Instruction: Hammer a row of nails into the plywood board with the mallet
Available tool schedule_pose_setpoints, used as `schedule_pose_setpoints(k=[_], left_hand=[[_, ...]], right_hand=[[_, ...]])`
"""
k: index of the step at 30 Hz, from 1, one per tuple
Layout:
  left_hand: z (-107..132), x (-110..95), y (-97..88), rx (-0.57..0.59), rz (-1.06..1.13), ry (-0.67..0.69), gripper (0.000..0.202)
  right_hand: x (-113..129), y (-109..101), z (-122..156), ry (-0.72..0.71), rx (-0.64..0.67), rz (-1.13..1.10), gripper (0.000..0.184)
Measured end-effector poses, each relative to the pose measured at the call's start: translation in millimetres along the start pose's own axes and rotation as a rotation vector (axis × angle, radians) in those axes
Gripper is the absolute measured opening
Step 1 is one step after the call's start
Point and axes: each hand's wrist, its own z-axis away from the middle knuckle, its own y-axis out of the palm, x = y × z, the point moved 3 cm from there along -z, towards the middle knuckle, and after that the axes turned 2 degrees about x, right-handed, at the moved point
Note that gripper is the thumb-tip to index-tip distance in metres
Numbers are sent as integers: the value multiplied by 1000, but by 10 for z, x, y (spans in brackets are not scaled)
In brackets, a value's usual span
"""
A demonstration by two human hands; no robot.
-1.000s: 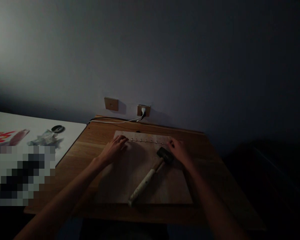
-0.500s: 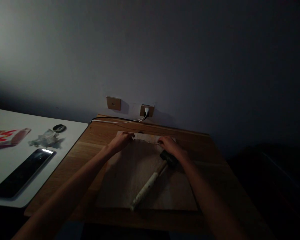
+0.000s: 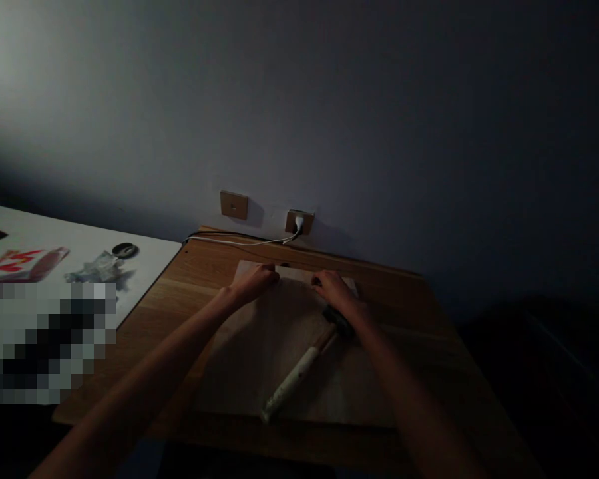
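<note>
A light wooden board (image 3: 259, 359) lies on the wooden table, and both hands are at its far edge. My left hand (image 3: 259, 278) rests at the far left part of the board with its fingers curled closed. Whatever it pinches is hidden. Across a short gap, my right hand (image 3: 330, 285) is also closed, fingers bent down toward the board; its contents are too small and dark to name. A hammer (image 3: 293, 380) with a black head and a pale, worn handle lies slantwise on the board, its head partly under my right wrist.
The wooden table (image 3: 164, 313) stands against a wall with a socket plate (image 3: 233, 205) and a plugged-in white cable (image 3: 239, 243). On a white table (image 3: 144, 256) at left are a roll of tape (image 3: 124, 250), a crumpled clear bag (image 3: 100, 267), a red-and-white packet (image 3: 24, 264) and a blurred-out dark item.
My left hand has moved right, and the gap between the hands has narrowed. The small nail-like pieces seen in a row between them are no longer distinguishable. The hammer lies still.
</note>
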Motion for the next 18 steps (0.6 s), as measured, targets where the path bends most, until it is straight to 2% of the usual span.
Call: schedule_pose_setpoints(k=[4, 10, 14, 18], left_hand=[[-23, -13, 6, 0, -11, -37, 27], [-25, 16, 21, -49, -69, -101, 17], [-9, 2, 11, -136, -16, -125, 10], [-31, -69, 18, -95, 7, -97, 13]], right_hand=[[59, 38, -18, -26, 7, -19, 19], [169, -38, 0, -76, -28, -43, 26], [230, 55, -78, -66, -22, -56, 24], [276, 142, -121, -79, -14, -55, 23]])
